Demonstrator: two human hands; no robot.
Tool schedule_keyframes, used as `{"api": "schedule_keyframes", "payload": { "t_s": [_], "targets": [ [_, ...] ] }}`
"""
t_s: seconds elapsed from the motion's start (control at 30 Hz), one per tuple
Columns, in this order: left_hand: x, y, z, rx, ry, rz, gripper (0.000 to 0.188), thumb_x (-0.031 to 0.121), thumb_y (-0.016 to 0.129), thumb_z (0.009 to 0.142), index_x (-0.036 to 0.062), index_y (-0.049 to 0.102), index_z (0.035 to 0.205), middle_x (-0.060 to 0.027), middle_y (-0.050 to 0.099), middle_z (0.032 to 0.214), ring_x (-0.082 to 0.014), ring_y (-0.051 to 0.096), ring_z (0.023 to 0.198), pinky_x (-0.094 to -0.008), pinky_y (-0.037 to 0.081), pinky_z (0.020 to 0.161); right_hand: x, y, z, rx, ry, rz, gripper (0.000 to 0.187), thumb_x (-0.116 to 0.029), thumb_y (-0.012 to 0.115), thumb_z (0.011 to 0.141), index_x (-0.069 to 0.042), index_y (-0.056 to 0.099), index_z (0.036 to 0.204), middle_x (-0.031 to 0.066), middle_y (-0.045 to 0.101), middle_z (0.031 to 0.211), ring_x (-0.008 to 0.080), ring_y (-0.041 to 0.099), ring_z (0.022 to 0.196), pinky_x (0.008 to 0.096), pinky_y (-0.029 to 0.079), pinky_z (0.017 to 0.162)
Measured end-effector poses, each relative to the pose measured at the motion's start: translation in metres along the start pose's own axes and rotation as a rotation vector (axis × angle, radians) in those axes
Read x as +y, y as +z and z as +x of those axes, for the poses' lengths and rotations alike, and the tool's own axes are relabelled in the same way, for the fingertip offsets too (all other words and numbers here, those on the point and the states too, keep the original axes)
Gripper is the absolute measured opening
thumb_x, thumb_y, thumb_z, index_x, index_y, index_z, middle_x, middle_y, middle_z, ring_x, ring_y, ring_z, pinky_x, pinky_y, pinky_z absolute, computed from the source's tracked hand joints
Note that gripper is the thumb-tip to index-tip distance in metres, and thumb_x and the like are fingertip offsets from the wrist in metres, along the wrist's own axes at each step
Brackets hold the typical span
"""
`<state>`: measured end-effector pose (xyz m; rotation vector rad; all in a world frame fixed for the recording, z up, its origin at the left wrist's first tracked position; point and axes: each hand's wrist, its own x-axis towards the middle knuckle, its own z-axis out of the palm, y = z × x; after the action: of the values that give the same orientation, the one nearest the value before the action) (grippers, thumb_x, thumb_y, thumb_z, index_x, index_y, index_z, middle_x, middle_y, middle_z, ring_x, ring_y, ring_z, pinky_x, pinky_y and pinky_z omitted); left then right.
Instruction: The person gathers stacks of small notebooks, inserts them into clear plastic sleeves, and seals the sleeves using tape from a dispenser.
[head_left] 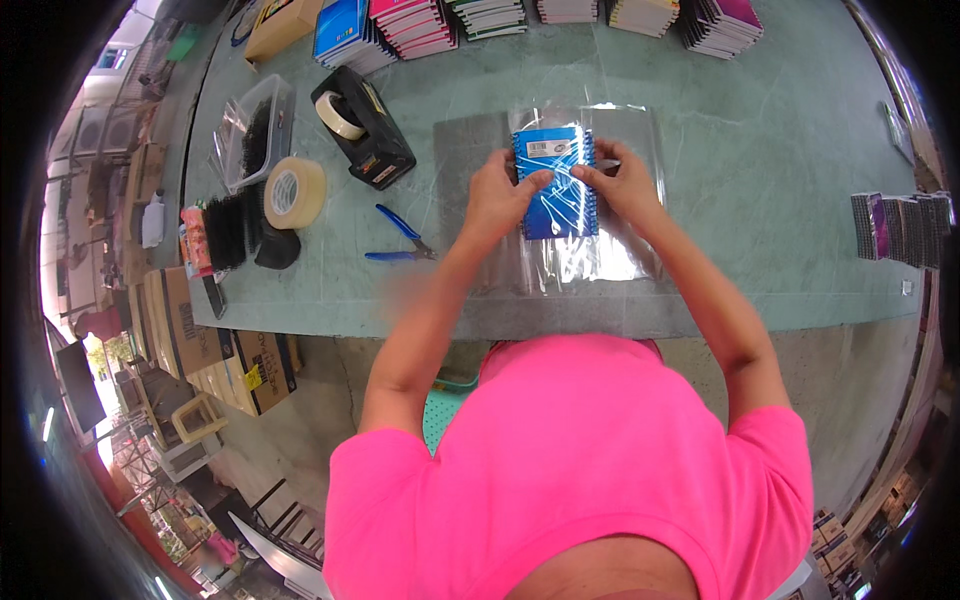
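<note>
Front and centre, a blue spiral notebook (556, 210) is sitting over clear film (600, 268), probably for wrapping. Left hand (498, 198) and right hand (630, 190) are gripping its opposite sides, each grip partly closed, 2 thumbs pressing on top. Leftward, blue-handled pliers (402, 223) and a tape dispenser (378, 148) are lying on the worktop (780, 150), seemingly within reach.
</note>
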<state>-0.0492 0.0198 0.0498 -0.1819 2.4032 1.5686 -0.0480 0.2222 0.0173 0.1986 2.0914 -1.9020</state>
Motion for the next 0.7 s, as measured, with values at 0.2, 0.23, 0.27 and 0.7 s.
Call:
{"api": "schedule_keyframes", "payload": {
  "t_s": [0.2,0.23,0.27,0.7],
  "targets": [
    [0.004,-0.029,-0.020,-0.197,0.233,-0.269,0.093,0.005,0.086,0.050,0.0065,0.038,0.129,-0.0071,0.054,0.114,-0.0171,0.052,0.107,-0.0311,0.043,0.092,-0.040,-0.002,-0.046,0.022,-0.453,-0.186,0.071,-0.019,0.081,0.063,-0.006,0.046,0.124,0.0085,0.053,0.109,0.0189,0.052,0.102,0.0329,0.045,0.087],
    [0.005,-0.027,-0.019,-0.270,0.232,-0.289,0.093,0.005,0.087,0.049,0.0067,0.039,0.128,-0.0066,0.054,0.114,-0.0171,0.052,0.106,-0.0310,0.043,0.092,-0.043,0.000,-0.048,-0.034,-0.440,-0.297,0.073,-0.025,0.083,0.060,-0.007,0.048,0.120,0.0066,0.053,0.109,0.0177,0.052,0.101,0.0313,0.043,0.088],
    [0.006,-0.025,-0.019,-0.343,0.230,-0.310,0.092,0.006,0.087,0.048,0.0068,0.040,0.127,-0.0062,0.054,0.113,-0.0170,0.053,0.105,-0.0308,0.043,0.092,-0.041,0.006,-0.049,-0.056,-0.395,-0.202,0.073,-0.026,0.084,0.059,-0.006,0.048,0.119,0.0066,0.053,0.108,0.0174,0.052,0.101,0.0309,0.043,0.088],
    [0.023,-0.022,-0.030,-0.078,0.659,-0.093,0.086,0.019,0.088,0.048,0.0066,0.043,0.121,-0.0067,0.055,0.108,-0.0198,0.050,0.106,-0.0366,0.040,0.092,-0.022,0.015,-0.050,0.121,-0.606,0.108,0.066,-0.024,0.080,0.063,-0.005,0.048,0.117,0.0104,0.054,0.108,0.0198,0.049,0.107,0.0323,0.040,0.091]
  ]
}}
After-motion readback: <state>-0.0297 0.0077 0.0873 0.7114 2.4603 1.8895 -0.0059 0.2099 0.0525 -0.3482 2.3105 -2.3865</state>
